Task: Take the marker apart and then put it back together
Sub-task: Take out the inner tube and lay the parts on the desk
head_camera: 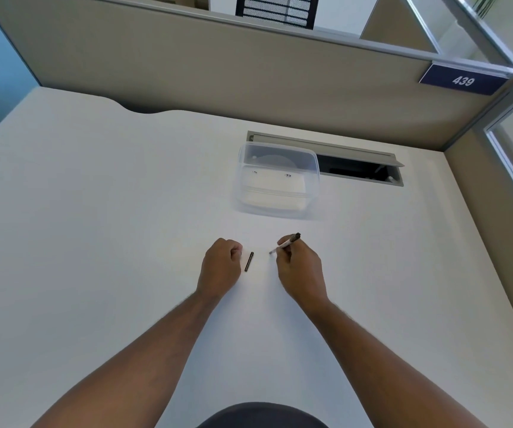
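marker [285, 243] in right hand [301, 273], tip lower-left | cap [248, 261] lies near-upright | left hand [222, 264] curled, seemingly empty

Both forearms bare, reaching fwd & converging over desk. Left hand [220, 267] curled into loose fist, knuckles up, fingers tucked under. Right hand [301, 273] also curled, thumb & fingers pinched in a writing-type grip, wrist angled inward.

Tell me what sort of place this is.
Most likely an office cubicle. A beige partition wall encloses a white desk, a numbered sign reading 439 hangs on the partition, and a cable hatch is set into the desktop.
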A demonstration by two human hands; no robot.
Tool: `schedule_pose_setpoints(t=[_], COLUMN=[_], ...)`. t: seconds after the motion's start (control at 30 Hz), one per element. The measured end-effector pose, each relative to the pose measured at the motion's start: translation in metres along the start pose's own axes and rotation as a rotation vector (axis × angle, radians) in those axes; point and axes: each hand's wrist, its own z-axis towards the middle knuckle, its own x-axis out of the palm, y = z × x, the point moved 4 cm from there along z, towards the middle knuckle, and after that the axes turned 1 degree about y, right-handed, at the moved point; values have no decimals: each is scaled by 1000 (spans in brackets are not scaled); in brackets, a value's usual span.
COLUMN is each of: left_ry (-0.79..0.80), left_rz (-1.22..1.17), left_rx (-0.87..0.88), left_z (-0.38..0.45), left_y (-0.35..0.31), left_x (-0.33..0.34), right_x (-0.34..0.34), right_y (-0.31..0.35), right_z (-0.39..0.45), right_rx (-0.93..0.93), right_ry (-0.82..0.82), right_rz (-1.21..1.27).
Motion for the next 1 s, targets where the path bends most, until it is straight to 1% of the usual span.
schedule_pose_setpoints(t=[0.13, 0.3, 0.43, 0.57, 0.67, 0.73, 0.8, 0.93, 1.0], left_ry=[2, 1, -1, -10, -12, -9, -10, -13, -4], left_rz=[-5, -9, -12, -12, -11, -9, -5, -7, -16], left_rx=[5, 8, 13, 14, 14, 9, 14, 28, 18], left_z=[0, 1, 2, 1, 1, 1, 1, 0, 0], left_y=[0, 1, 1, 3, 5, 5, 4, 4, 4], left_x=[0, 0, 1, 1, 2, 2, 2, 1, 1], right_x=[-10, -17, -23, -28, -30, -27, -17, 12, 27], right_y=[4, 7, 14, 20, 21, 19, 15, 6, 4], right_z=[-6, -11, -14, -12, -10, -7, -3, -7, -11], right_rx=[-29, -97, -160, -176, -150, -100, -11, 147, 195], right_ry=[-74, -105, -161, -199, -197, -143, -33, 210, 293], right_rz=[65, 127, 180, 224, 246, 247, 213, 28, -58])
